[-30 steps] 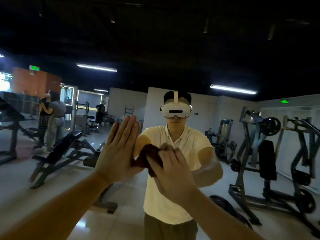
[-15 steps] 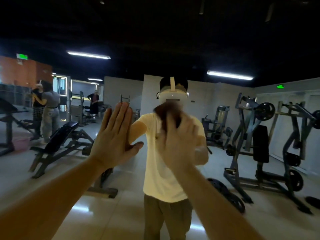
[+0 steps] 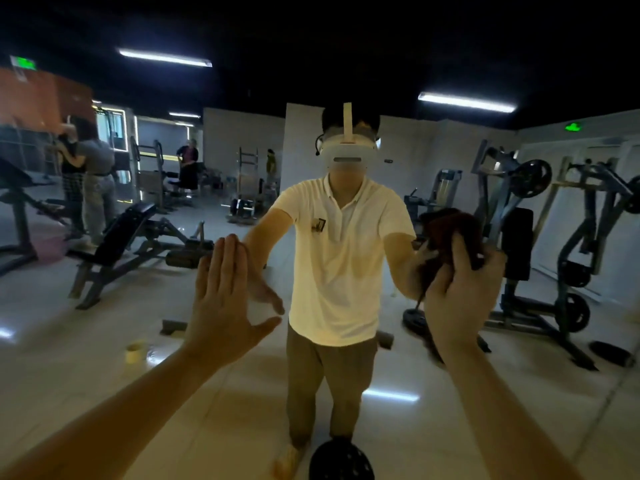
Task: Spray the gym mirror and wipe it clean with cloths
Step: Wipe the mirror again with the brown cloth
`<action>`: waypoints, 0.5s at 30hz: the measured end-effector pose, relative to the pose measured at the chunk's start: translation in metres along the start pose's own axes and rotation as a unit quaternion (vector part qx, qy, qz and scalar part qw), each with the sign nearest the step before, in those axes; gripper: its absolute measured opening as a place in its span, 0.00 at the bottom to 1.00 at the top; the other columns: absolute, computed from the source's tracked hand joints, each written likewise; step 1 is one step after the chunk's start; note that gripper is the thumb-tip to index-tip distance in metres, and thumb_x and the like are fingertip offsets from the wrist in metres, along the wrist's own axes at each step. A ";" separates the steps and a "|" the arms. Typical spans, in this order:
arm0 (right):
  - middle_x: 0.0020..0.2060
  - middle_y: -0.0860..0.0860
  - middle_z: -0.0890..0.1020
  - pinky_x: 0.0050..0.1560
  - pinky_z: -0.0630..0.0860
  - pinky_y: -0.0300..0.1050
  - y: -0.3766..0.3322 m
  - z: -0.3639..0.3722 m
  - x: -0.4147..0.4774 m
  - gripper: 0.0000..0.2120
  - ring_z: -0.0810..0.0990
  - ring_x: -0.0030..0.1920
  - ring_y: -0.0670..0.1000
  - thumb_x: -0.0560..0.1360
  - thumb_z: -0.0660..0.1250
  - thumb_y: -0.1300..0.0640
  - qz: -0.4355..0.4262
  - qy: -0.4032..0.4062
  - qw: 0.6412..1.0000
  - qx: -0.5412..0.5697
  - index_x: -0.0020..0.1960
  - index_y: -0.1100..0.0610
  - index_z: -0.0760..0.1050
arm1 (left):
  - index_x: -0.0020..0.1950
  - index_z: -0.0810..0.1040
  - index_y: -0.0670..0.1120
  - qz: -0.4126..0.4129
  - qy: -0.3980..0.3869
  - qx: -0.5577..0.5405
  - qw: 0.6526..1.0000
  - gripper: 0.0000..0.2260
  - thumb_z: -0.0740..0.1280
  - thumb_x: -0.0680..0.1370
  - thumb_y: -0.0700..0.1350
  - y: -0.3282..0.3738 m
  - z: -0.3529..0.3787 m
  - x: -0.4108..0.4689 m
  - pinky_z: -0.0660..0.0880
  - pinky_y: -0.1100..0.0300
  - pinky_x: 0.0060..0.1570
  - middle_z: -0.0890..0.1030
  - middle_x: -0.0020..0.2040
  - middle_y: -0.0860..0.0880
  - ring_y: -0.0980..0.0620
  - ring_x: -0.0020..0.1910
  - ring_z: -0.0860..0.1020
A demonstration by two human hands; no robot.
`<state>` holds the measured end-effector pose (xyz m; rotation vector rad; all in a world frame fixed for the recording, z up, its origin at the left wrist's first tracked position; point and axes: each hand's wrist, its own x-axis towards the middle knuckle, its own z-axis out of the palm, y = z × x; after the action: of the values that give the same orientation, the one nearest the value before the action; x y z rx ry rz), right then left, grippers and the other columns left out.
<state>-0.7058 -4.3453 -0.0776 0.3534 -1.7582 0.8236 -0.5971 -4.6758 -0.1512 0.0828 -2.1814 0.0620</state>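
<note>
- So, the landmark here is the reflected person (image 3: 339, 265) in the cream polo shirt and khaki trousers. They stand dead centre in the big glass gym mirror (image 3: 249, 410), with a white plastic headset (image 3: 346, 154) over the eyes.
- The left hand (image 3: 225, 299) is flat on the glass just left of that reflection. Its fingers (image 3: 225, 258) are straight and close together, thumb stuck out sideways, holding nothing. It meets its own mirrored palm.
- The right hand (image 3: 457, 299) is up on the right of the reflection, around chest height. Its fingers (image 3: 460, 251) are curled over a bunched-up dark maroon cloth (image 3: 450, 230), gripping it against the glass. It's a bit blurry there.
- The cloth sits right at the reflection's outstretched arm, poking out above the knuckles.
- Left of the reflection there's a black padded weight bench (image 3: 128, 230) on a grey steel frame. Further off, two people (image 3: 90, 174) stand close together.
- Low and left of the reflection, a pale roll of tape (image 3: 135, 351) sits on the shiny tiled floor (image 3: 69, 341).
- Right of the reflection is a grey plate-loaded machine (image 3: 519, 202) with black weight discs.
- Just below the reflection's feet there's a dark round thing (image 3: 341, 460) at the frame edge. Can't tell what it is.
</note>
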 end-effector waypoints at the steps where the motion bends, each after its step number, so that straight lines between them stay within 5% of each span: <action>1: 0.65 0.63 0.73 0.62 0.76 0.62 -0.004 0.008 -0.006 0.19 0.76 0.62 0.63 0.82 0.57 0.57 0.020 0.029 0.999 -0.006 0.72 0.52 0.69 | 0.84 0.46 0.34 -0.008 -0.015 0.008 1.000 0.65 0.75 0.67 0.72 0.002 -0.001 0.000 0.53 0.32 0.80 0.45 0.85 0.36 0.36 0.84 0.45; 6: 0.70 0.67 0.69 0.63 0.75 0.62 -0.077 0.068 -0.072 0.22 0.74 0.66 0.65 0.84 0.54 0.50 0.034 -0.045 0.996 0.072 0.77 0.54 0.62 | 0.83 0.43 0.33 -0.024 -0.077 0.051 0.995 0.74 0.76 0.57 0.76 -0.001 0.001 0.001 0.53 0.32 0.80 0.41 0.84 0.35 0.35 0.84 0.42; 12: 0.65 0.53 0.75 0.61 0.75 0.51 -0.106 0.091 -0.150 0.19 0.78 0.60 0.56 0.79 0.68 0.56 -0.246 -0.230 0.938 0.078 0.70 0.48 0.77 | 0.83 0.47 0.33 -0.008 -0.050 0.067 0.996 0.62 0.55 0.71 0.82 0.001 -0.005 -0.002 0.54 0.34 0.80 0.45 0.84 0.33 0.34 0.84 0.46; 15: 0.63 0.51 0.77 0.59 0.79 0.54 -0.061 0.067 -0.147 0.20 0.79 0.59 0.55 0.78 0.72 0.56 -0.221 -0.266 0.935 0.081 0.67 0.43 0.76 | 0.83 0.45 0.33 -0.010 -0.046 0.059 0.997 0.66 0.61 0.67 0.83 0.003 -0.010 -0.002 0.52 0.37 0.81 0.45 0.84 0.34 0.36 0.84 0.46</action>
<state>-0.6661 -4.4582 -0.2023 1.1245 -1.9893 0.5702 -0.5877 -4.6722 -0.1472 0.1776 -2.2666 0.1785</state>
